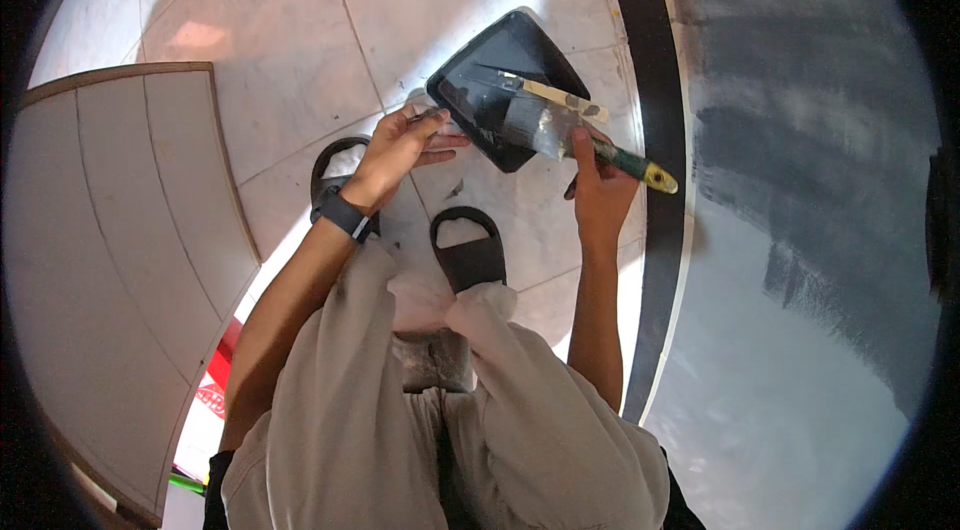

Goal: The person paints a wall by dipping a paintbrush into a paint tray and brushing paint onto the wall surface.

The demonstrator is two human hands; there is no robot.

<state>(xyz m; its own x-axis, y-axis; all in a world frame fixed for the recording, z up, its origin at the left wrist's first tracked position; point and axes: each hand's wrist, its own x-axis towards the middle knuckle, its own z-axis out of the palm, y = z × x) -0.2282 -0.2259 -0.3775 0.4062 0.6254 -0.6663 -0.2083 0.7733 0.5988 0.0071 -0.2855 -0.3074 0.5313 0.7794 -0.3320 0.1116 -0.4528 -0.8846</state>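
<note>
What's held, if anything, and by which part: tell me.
Right hand: paintbrush, by its handle, near the ferrule. Left hand: at the edge of the black tray; grip unclear.

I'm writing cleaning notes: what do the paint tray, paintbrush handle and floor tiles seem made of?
Paint tray: probably satin plastic, from its moulded-looking rim and soft sheen. Paintbrush handle: perhaps lacquered wood or plastic, its green surface shiny. Floor tiles: likely glazed ceramic; smooth, marbled, reflecting light.

Tiled floor [265,30], pale grooved panel [120,230]
</note>
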